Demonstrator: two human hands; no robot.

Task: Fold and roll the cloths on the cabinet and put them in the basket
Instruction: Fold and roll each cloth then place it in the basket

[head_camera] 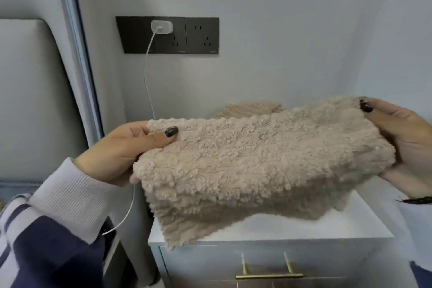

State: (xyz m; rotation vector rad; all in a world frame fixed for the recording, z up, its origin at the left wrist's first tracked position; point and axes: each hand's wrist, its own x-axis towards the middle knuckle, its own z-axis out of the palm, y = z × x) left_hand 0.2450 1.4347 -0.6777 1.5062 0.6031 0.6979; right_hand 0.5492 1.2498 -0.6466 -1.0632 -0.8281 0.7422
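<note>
The fleecy beige cloth point(264, 166) hangs folded above the cabinet point(268, 231), each end pinched by the left hand point(121, 149) and right hand point(406, 138); another cloth point(250, 109) seemingly lies behind. To fold cleanly, keep edges aligned and tension even.

We have a single head-worn wide-angle view, looking forward and slightly down from close range. It faces the wall point(304, 30) squarely, with the cabinet point(268, 255) low in frame and both hands near the lens.
</note>
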